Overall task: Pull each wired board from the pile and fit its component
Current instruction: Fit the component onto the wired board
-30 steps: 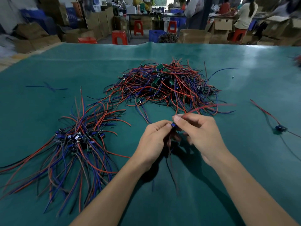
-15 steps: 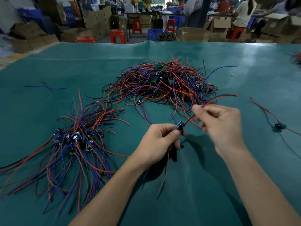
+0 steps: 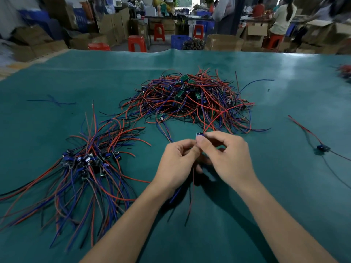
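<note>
Green mat: table covering (image 3: 266, 196) spans the whole work surface, glossy toward the far edge
Unsorted pile: tangle of red and blue wires with small green boards (image 3: 190, 97), centre of the table, beyond both hands
Sorted bundle: wired boards with blue components (image 3: 89, 160) laid together at left, leads fanned out toward the near edge and toward the pile
Left hand: left hand (image 3: 176, 164) in front of the chest, fingers curled, thumb and forefinger pinching the work piece from the left side
Right hand: right hand (image 3: 228, 156) touching the left, fingertips pinching the same piece from above and the right
Work piece: wired board (image 3: 199, 135) held between both hands just short of the pile's near edge; only a small blue part shows above the fingertips, the rest hidden; a red lead runs up into the pile, other leads hang below the hands
Stray unit: single wired board (image 3: 322, 148) lying alone at right, well apart from the hands
Loose wire: blue wire (image 3: 51, 101) far left
</note>
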A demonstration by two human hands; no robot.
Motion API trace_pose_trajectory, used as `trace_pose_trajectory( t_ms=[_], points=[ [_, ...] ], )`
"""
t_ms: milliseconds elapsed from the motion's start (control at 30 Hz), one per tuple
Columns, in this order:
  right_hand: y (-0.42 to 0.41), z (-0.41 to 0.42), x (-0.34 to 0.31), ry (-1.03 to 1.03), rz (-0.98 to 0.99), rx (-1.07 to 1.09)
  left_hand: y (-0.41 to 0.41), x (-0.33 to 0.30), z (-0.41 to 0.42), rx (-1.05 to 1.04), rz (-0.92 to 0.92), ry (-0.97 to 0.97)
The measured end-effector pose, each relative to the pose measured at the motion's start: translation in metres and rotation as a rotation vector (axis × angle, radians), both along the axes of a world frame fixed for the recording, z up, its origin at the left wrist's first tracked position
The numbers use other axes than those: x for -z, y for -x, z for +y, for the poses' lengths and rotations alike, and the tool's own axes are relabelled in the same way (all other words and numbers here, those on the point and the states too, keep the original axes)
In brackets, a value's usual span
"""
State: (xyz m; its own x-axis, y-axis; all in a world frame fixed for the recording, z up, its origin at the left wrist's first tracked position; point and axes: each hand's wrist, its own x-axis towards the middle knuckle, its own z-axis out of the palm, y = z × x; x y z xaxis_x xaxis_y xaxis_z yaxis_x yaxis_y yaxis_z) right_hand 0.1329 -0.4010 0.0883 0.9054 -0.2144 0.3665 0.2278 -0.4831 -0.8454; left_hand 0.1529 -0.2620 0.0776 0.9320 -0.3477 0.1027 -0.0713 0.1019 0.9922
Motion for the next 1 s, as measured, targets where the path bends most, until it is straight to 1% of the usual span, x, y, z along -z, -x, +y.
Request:
trace_pose_trajectory(
  t_ms=[33, 133, 200, 300, 367, 433, 467, 500, 533, 600, 667, 700, 733, 800, 867, 933, 1000],
  points=[
    [0.000, 0.002, 0.000, 0.064, -0.045, 0.012, 0.000, 0.000, 0.001, 0.007, 0.000, -0.018],
    [0.000, -0.007, -0.009, 0.016, -0.122, 0.106, 0.000, 0.002, -0.001, 0.076, 0.010, -0.062],
    [0.002, -0.016, -0.019, -0.045, -0.205, 0.225, 0.001, 0.002, -0.004, 0.095, -0.058, -0.128],
    [0.009, -0.005, -0.049, -0.133, -0.429, 0.360, 0.001, 0.005, -0.005, 0.010, -0.204, -0.263],
    [0.012, 0.016, -0.078, -0.158, -0.580, 0.348, 0.001, 0.006, -0.005, -0.045, -0.229, -0.300],
    [0.011, 0.044, -0.112, -0.182, -0.645, 0.226, 0.002, 0.005, -0.006, -0.077, -0.218, -0.333],
    [0.008, 0.059, -0.127, -0.166, -0.627, 0.140, 0.004, 0.004, -0.006, -0.097, -0.211, -0.328],
    [0.004, 0.073, -0.139, -0.104, -0.574, 0.048, 0.006, 0.003, -0.006, -0.129, -0.207, -0.304],
    [-0.001, 0.086, -0.147, 0.029, -0.494, -0.041, 0.006, 0.002, -0.005, -0.170, -0.215, -0.276],
    [-0.016, 0.108, -0.148, 0.426, -0.273, -0.197, 0.005, 0.004, -0.004, -0.222, -0.250, -0.252],
    [-0.037, 0.116, -0.136, 0.740, -0.052, -0.275, 0.003, 0.004, -0.003, -0.239, -0.240, -0.309],
    [-0.048, 0.113, -0.128, 0.838, 0.023, -0.274, 0.002, 0.004, -0.003, -0.240, -0.208, -0.320],
    [-0.060, 0.104, -0.119, 0.907, 0.087, -0.241, 0.002, 0.003, -0.004, -0.234, -0.174, -0.315],
    [-0.084, 0.077, -0.100, 0.984, 0.192, -0.099, 0.001, 0.002, -0.005, -0.226, -0.129, -0.304],
    [-0.101, 0.041, -0.076, 1.023, 0.293, 0.067, 0.001, 0.001, -0.005, -0.230, -0.127, -0.311],
    [-0.108, 0.008, -0.051, 1.054, 0.375, 0.185, 0.001, 0.001, -0.004, -0.237, -0.140, -0.320],
    [-0.110, -0.015, -0.030, 1.019, 0.383, 0.247, 0.001, 0.001, -0.005, -0.245, -0.151, -0.331]
  ],
)
